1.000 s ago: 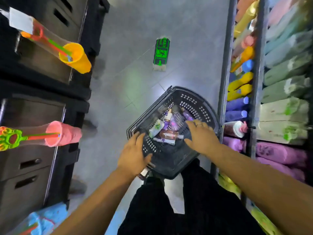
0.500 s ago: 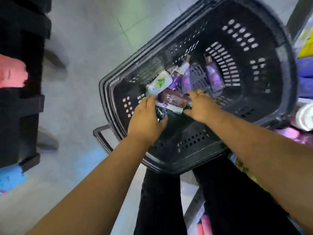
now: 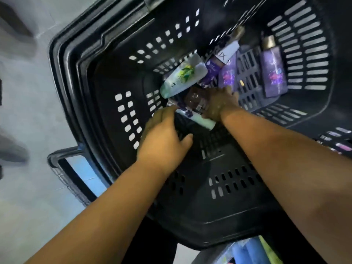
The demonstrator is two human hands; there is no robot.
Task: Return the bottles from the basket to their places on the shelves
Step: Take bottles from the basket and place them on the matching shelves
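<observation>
The black basket (image 3: 106, 115) fills the view, with several bottles lying at its bottom. My right hand (image 3: 221, 103) grips the cap end of a brown bottle (image 3: 194, 96). My left hand (image 3: 163, 138) curls its fingers over the flowered end of a white bottle with a mint cap (image 3: 200, 120), thumb spread below it. Behind them lie a white-green bottle (image 3: 182, 77), a purple Lux bottle (image 3: 219, 60), a purple pouch (image 3: 227, 76) and a purple bottle with a gold cap (image 3: 273, 73).
The basket stands on a grey tiled floor (image 3: 28, 111), its handle (image 3: 62, 168) folded down at the left. Coloured shelf goods (image 3: 247, 252) show at the bottom right. My dark trousers are under the basket.
The view has closed in on the basket. Both hands went from its rim down to the bottles; the right one now grips the brown bottle, the left one the white bottle.
</observation>
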